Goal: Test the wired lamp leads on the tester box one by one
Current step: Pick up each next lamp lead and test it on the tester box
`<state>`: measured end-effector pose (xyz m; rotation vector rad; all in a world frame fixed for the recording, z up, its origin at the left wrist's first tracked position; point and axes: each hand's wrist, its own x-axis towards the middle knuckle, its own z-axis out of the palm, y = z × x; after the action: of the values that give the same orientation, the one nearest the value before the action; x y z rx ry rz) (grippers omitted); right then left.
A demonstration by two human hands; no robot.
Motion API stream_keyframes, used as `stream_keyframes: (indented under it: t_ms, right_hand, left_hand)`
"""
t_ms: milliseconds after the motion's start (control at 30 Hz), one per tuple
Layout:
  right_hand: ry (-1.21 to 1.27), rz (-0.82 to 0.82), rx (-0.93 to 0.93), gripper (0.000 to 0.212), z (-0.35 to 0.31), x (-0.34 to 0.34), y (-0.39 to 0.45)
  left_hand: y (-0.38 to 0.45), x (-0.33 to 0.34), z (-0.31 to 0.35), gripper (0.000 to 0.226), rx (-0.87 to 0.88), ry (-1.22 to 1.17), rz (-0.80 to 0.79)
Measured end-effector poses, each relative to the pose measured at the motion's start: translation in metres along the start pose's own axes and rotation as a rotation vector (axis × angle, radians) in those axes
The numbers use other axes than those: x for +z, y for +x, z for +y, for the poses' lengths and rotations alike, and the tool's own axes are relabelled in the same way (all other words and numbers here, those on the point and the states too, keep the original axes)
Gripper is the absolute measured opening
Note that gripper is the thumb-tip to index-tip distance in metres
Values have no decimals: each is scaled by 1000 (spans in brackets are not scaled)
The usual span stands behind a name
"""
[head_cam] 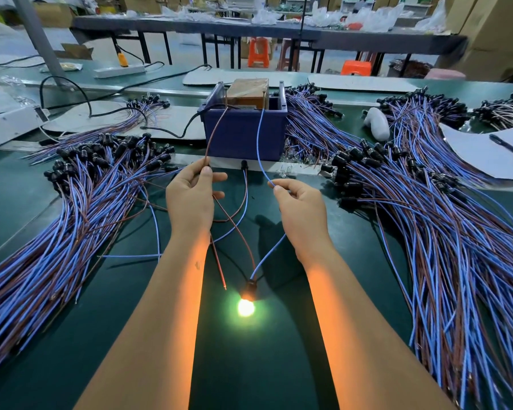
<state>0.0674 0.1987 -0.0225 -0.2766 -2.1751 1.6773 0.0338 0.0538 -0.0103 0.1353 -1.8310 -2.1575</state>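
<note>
A blue tester box [245, 134] stands at the middle of the green bench, with a brown lead [215, 130] and a blue lead [259, 137] running out of its top toward me. My left hand [191, 193] pinches the brown lead's end together with a lamp's brown wire. My right hand [301, 207] pinches the blue lead's end with the lamp's blue wire. That lamp [245, 306] lies between my forearms in its black socket and glows brightly. Another wired socket [244, 165] lies in front of the box.
Large bundles of blue and brown wired sockets lie on the left [80, 196] and on the right [427, 202]. A black power cable [172, 130] runs into the box. Papers with a pen [508, 146] lie at far right, and a power strip [119, 71] at the back.
</note>
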Motion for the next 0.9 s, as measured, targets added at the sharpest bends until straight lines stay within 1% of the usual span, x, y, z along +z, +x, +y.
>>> stream_keyframes:
  t_ms: [133, 267, 333, 467, 533, 600, 667, 733, 800, 867, 900]
  right_hand:
    - [13, 2, -3, 20, -2, 0, -1]
    - [117, 36, -64, 23, -8, -1, -4]
    - [161, 25, -97, 22, -11, 0, -7]
    - [151, -73, -165, 21, -15, 8, -14]
    - [115, -103, -177, 18, -16, 11, -17]
    - [102, -117, -177, 10, -14, 13, -18]
    - [87, -123, -189, 8, -13, 13, -18]
    - [78, -122, -205, 11, -13, 12, -19]
    - [131, -127, -176, 10, -14, 10, -18]
    - [153, -124, -134, 13, -13, 8, -15]
    - [107, -124, -129, 15, -10, 7, -14]
  left_hand:
    - [-1, 0, 0, 21, -11, 6, 3]
    - [-1, 2, 0, 16, -22, 69, -29]
    - [-4, 6, 1, 14, 5, 111, -86]
    - [-13, 13, 3, 16, 32, 128, -246]
    - [-16, 15, 4, 19, 11, 128, -310]
    - [-17, 16, 6, 24, -44, 67, -369]
    - [-18, 15, 6, 28, -87, 25, -407]
    - [-18, 15, 6, 23, -84, 43, -403]
    - [-15, 14, 5, 20, -90, 24, -365]
    - [-11, 12, 6, 20, -142, -76, -319]
    - [-10, 12, 7, 20, -175, -151, -305]
